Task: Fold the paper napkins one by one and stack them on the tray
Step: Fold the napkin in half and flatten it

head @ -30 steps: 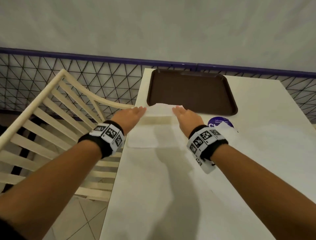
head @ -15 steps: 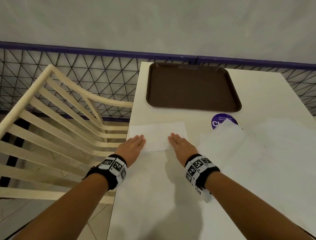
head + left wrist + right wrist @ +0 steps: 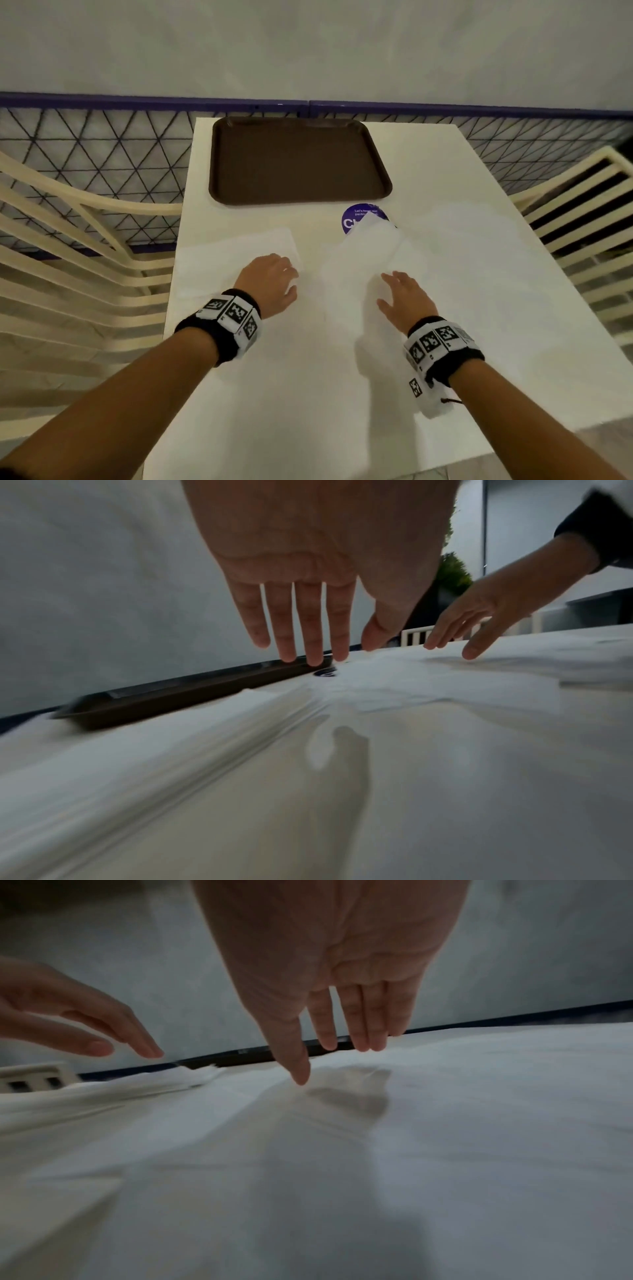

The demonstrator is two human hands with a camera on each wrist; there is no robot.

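A folded white napkin (image 3: 236, 257) lies on the white table near its left edge, below the brown tray (image 3: 298, 161), which holds nothing. My left hand (image 3: 274, 281) hovers with straight fingers (image 3: 308, 631) over the napkin's right end. Several unfolded napkins (image 3: 363, 260) lie spread to the right. My right hand (image 3: 400, 294) is held flat just above them, its fingers (image 3: 359, 1020) straight and its thumb tip near the paper. In the right wrist view the folded napkin (image 3: 192, 1077) shows at the left, and the tray's dark rim (image 3: 178, 693) runs behind it in the left wrist view.
A round purple sticker (image 3: 356, 219) on the table is partly covered by a napkin corner. Cream slatted chairs stand at the left (image 3: 68, 240) and right (image 3: 582, 212) of the table. A black wire fence (image 3: 102, 150) runs behind, before a pale wall.
Both hands left the folded napkin's near edge and shifted right. The right hand now hovers over the unfolded napkins; the left sits at the folded napkin's right end. The view also turned right.
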